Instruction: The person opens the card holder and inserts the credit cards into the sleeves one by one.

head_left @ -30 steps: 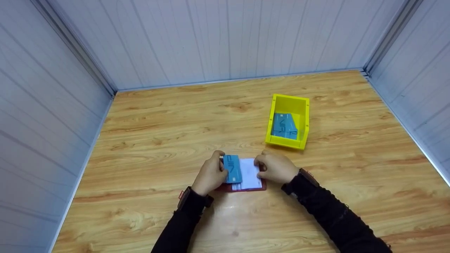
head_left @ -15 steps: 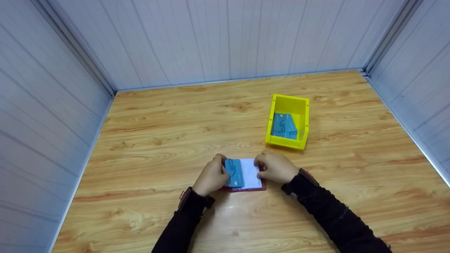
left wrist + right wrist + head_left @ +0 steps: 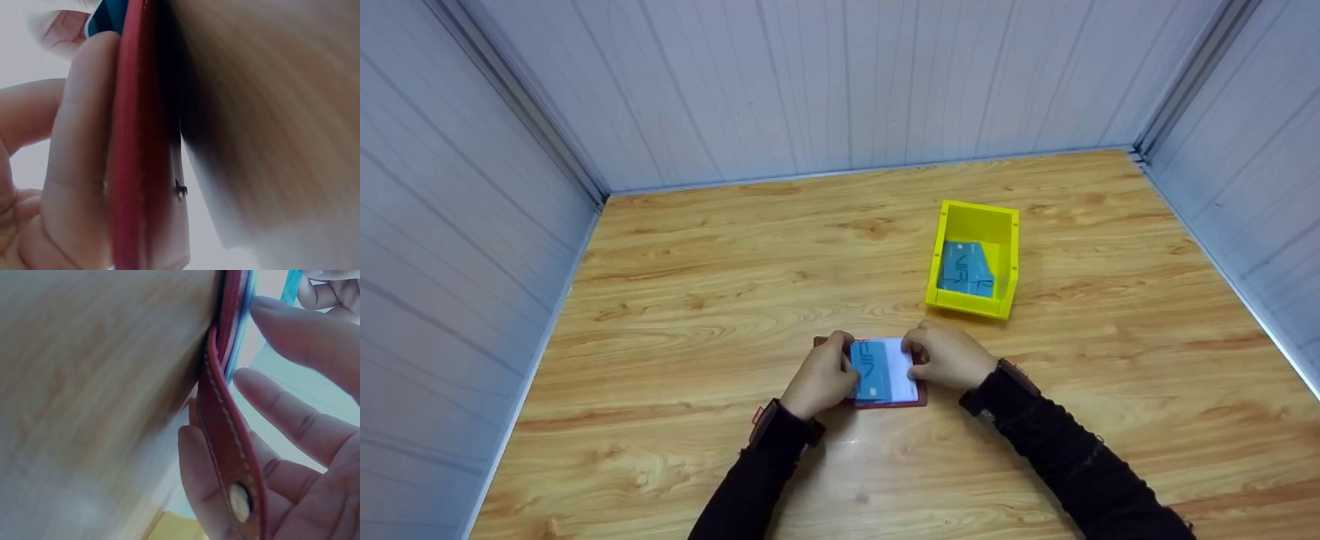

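Note:
A red leather card holder point(image 3: 885, 406) lies spread on the table, its white sleeve page point(image 3: 903, 371) facing up. Over that page sits a blue VIP card point(image 3: 871, 371), its left edge pinched between thumb and fingers of my left hand point(image 3: 819, 376). My right hand point(image 3: 952, 357) grips the holder's right edge. In the right wrist view, a stitched strap point(image 3: 225, 427) with a metal snap passes between the right fingers. The left wrist view shows the holder's red edge point(image 3: 128, 135) side-on beside the left fingers, the card's blue corner point(image 3: 109, 16) above.
Beyond the right hand stands a yellow bin point(image 3: 1009, 247) with several blue cards point(image 3: 966, 264) inside. White panel walls point(image 3: 840, 82) enclose the wooden table point(image 3: 720, 255) at the back and both sides.
My left hand has moved right and slightly toward me, carrying the blue card farther across the white page. More of the holder's left side shows. The right hand keeps its place.

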### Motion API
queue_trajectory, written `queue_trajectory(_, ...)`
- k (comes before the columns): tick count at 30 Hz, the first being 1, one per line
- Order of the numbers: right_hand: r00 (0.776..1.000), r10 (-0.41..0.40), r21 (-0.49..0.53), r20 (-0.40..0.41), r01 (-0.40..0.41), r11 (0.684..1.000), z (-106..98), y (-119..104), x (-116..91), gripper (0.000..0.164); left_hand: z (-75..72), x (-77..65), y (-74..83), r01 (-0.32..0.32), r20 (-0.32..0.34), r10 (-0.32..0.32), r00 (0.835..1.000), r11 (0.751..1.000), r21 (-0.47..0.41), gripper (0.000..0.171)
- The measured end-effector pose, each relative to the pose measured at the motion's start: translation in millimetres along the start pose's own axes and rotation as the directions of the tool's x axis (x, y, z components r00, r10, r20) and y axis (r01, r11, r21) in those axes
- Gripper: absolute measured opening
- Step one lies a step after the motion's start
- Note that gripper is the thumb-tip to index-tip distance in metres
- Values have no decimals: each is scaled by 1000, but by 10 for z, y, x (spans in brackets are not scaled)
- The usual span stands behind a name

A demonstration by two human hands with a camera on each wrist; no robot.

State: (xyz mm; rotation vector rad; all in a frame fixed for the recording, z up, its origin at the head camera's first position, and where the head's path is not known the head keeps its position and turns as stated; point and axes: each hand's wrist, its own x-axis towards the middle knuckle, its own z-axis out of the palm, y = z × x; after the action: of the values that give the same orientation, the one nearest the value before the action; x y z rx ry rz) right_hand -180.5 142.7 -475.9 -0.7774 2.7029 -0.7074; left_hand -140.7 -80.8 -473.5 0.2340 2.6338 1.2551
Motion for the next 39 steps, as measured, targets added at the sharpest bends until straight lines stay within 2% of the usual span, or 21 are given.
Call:
queue_trajectory(11,999,-7,89,42,4,996,-42,45,1,35,86,67,67,25,-11,-25,1000,998,60,50)
queue_trajectory(17,999,4,83,36,-7,996,-31,63,17,37,126,104,102,13,-10,-13,1000,995,95,50)
queue_trajectory(25,997,56,66,48,-59,996,-34,49,36,42,187,117,151,-15,0,15,1000,989,147,44)
queue_trajectory(31,998,32,62,48,-35,997,-46,38,27,42,217,104,170,-54,-1,55,998,978,201,30)
queue_trajectory(39,998,14,66,57,-18,998,-54,33,22,38,215,78,184,-55,23,51,998,976,212,31)
